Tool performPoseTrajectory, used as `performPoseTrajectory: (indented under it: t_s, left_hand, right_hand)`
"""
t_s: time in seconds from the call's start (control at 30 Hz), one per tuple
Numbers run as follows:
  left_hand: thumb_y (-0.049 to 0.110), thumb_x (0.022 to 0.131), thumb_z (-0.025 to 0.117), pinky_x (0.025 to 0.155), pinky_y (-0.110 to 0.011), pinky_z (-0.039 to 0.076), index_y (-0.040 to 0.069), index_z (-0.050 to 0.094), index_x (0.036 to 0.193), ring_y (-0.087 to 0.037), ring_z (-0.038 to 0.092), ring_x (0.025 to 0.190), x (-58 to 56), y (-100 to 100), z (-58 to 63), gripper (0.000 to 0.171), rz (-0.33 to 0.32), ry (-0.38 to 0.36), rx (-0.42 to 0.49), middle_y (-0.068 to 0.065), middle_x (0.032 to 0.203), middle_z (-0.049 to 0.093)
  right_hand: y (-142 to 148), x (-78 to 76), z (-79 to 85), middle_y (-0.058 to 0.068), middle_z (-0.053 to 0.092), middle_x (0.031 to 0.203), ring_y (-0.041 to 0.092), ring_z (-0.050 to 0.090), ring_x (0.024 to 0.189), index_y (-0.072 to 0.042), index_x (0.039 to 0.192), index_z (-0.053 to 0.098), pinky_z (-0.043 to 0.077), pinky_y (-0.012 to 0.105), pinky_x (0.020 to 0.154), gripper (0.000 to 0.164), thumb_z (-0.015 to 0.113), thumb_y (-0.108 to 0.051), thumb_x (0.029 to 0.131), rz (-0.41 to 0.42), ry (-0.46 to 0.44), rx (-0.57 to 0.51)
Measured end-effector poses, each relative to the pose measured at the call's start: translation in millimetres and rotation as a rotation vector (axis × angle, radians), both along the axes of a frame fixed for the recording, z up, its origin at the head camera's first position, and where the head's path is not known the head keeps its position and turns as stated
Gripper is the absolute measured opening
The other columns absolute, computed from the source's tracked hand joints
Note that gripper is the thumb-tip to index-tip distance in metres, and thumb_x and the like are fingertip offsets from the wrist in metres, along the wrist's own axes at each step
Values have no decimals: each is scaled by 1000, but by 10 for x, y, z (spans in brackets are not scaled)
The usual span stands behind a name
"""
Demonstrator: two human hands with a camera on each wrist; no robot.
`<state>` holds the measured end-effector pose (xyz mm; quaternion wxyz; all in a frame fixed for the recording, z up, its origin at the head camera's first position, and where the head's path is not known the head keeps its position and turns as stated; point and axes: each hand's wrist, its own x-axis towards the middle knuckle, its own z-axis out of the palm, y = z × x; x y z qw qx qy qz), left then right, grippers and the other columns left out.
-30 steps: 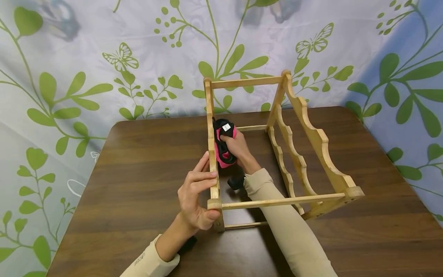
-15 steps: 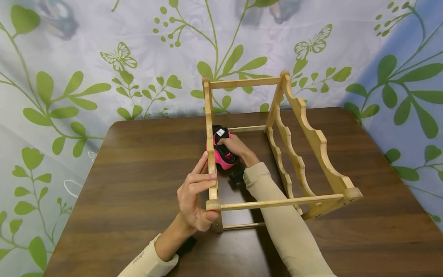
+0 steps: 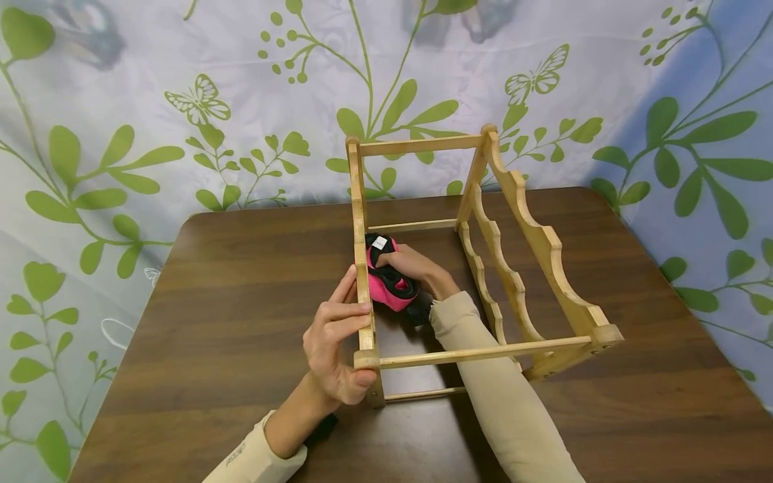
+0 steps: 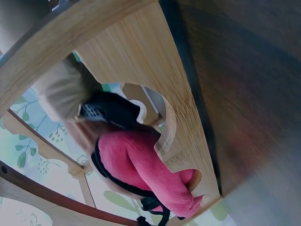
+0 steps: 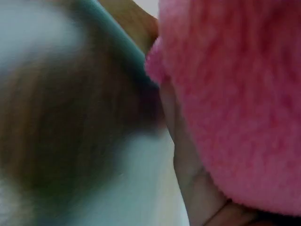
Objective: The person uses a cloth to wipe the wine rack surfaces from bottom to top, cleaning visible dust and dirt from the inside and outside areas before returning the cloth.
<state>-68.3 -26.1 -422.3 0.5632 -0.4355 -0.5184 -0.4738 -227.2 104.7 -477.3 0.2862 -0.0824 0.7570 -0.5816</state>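
Note:
My left hand [image 3: 335,342] grips the near left corner of a wooden wine rack [image 3: 546,245], its fingers along the top edge of the left side and its thumb at the corner. Inside the rack, my right hand [image 3: 417,263] holds a fuzzy pink cloth [image 3: 389,293] with black trim and a white label against that side's inner face. Seen from the left wrist, the cloth [image 4: 134,160] bulges at the curved notches of the scalloped board [image 4: 141,52]. In the right wrist view, pink pile fills the right half beside some fingers [image 5: 188,165].
The rack stands on a dark brown wooden table [image 3: 253,268]. Its front crossbar [image 3: 483,352] passes above my right forearm. Wavy rails [image 3: 501,261] stand along the right side. A leaf-patterned cloth backdrop [image 3: 241,80] hangs behind the table.
My right hand and the pink cloth have slid toward me along the rack's left side. The left hand keeps its place on the corner. The view has shifted slightly.

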Motion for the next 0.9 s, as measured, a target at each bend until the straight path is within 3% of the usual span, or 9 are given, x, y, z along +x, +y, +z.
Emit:
performPoseTrajectory:
  t_s: [0.13,0.3,0.6,0.9]
  left_hand:
    - [41,100,51,95,-53,47,-12,55,87,-49,56,117,1,1,-3,55,6,0,7,-27,84,57]
    - [41,100,51,95,-53,47,-13,55,87,-48,56,117,-4,1,-1,55,0,1,6,-28,84,57]
    - [40,101,50,96,-53,47,-13,55,87,-48,57,117,11,-28,0,55,0,10,16,-28,82,56]
    - [40,101,51,96,-55,47,-13,55,87,-49,57,116,6,-17,15,55,3,21,-3,-28,82,57]
  right_hand:
    - [51,97,-13,4,60,86,13,55,71,-1,102,60,47,26,63,23,58,-17,86,40,-13,13]
    - [104,251,-23,5,60,98,15,55,84,-2,109,61,46,28,72,27,59,-17,87,106,44,42]
    - [95,574,9,8,62,108,17,57,90,-2,125,57,48,30,77,33,56,-15,95,231,118,12]
    - [130,727,43,5,64,113,15,60,98,-5,130,56,49,31,86,36,57,-16,95,241,174,41]
